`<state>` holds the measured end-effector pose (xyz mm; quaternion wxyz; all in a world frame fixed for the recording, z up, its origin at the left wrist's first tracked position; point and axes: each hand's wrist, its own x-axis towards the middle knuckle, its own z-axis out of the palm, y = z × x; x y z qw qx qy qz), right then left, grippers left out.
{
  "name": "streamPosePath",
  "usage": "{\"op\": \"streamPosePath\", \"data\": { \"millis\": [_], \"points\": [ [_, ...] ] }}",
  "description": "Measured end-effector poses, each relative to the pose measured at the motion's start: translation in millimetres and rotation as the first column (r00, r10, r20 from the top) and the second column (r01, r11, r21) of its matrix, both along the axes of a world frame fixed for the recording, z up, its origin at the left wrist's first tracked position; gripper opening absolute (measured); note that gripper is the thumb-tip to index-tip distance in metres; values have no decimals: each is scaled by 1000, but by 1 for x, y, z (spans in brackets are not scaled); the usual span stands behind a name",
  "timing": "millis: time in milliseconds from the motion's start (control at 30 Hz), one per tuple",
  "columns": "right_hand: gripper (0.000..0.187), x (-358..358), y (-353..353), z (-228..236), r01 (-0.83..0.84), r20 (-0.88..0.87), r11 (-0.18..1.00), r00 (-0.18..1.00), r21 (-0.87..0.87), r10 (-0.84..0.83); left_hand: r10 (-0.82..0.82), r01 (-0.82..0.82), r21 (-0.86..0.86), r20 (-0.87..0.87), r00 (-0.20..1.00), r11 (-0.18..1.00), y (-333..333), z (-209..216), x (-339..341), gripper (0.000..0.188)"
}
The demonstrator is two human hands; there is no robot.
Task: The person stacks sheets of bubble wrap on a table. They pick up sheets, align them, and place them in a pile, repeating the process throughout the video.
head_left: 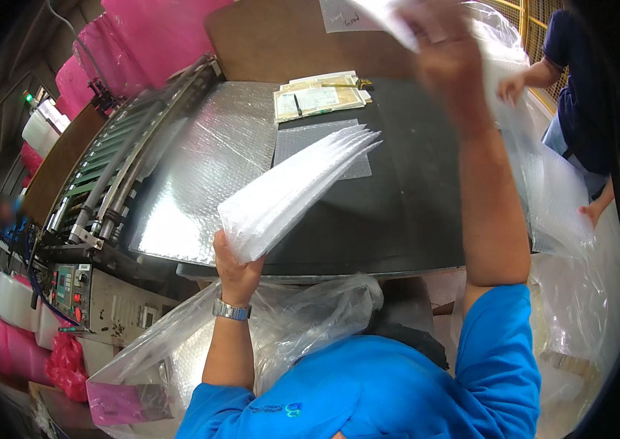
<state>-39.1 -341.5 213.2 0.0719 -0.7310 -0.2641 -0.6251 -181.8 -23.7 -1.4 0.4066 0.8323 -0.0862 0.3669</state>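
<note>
My left hand [238, 265] grips the near end of a fanned bundle of bubble wrap sheets [288, 190], tilted up over the dark tabletop. My right hand [445, 55] is raised at the far top edge, smeared by motion. A blurred white sheet [390, 18] is at its fingers, partly out of view. Beneath the bundle's far end, a flat piece of bubble wrap [310, 140] lies on the table [416, 212]. A larger sheet of bubble wrap [207, 157] stretches from the roller machine onto the table's left side.
Papers with a pen [317, 99] lie at the table's back, before a brown board [281, 44]. The roller machine [116, 154] and its control box [116, 296] stand left. Plastic film [310, 307] hangs at the front. A co-worker [581, 95] handles bubble wrap at right.
</note>
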Motion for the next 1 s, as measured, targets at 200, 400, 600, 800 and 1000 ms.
{"op": "streamPosePath", "data": {
  "millis": [200, 400, 600, 800, 1000],
  "points": [
    [20, -35, 61, -26, -776, -895, 617, 172, 134, 411, 116, -197, 276, 286, 951, 941, -11, 25, 1, 65],
    [21, -36, 67, -35, -764, -914, 591, 4, 259, 405, -18, -9, 192, 141, 990, 981, -7, 21, 7, 65],
    [41, -50, 47, -35, -785, -699, 618, 466, -43, 543, 22, -27, 43, 111, 994, 999, -5, 24, 4, 65],
    [45, -66, 55, -51, -650, -709, 757, 568, -74, 418, 4, -9, 54, 92, 996, 998, -11, 26, 1, 67],
    [36, -71, 43, -66, -628, -622, 777, 625, -42, 471, 33, -53, 157, 127, 991, 986, -13, 20, 3, 86]
  ]
}}
